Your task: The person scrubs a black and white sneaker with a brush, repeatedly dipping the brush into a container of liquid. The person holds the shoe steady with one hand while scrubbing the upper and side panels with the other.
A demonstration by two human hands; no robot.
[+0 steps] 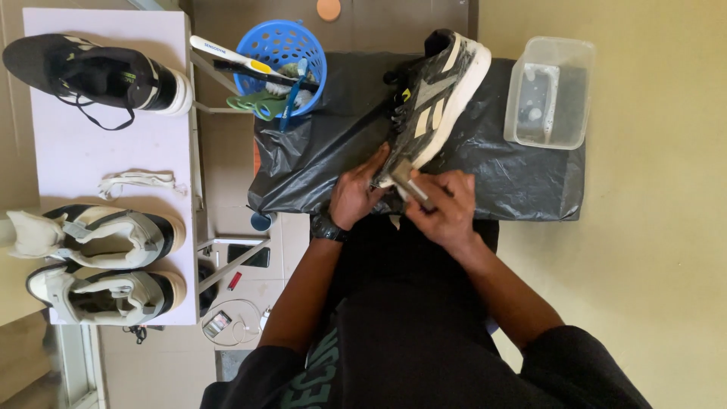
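Black plastic sheeting [522, 182] covers the table at the centre of the frame, and on it lies a dark camouflage sneaker [435, 95] with a pale sole. It looks light, soft in the upper and stiff at the sole, best gripped there. The left hand [356, 195] clasps its near end; the right hand [448, 208] is closed around a small brush [409, 180] pressed to it.

Glossy, crinkled black plastic sheet [515, 182] under a matt fabric sneaker [435, 95] with smooth rubber sole — translucent plastic tub [579, 68] beside.
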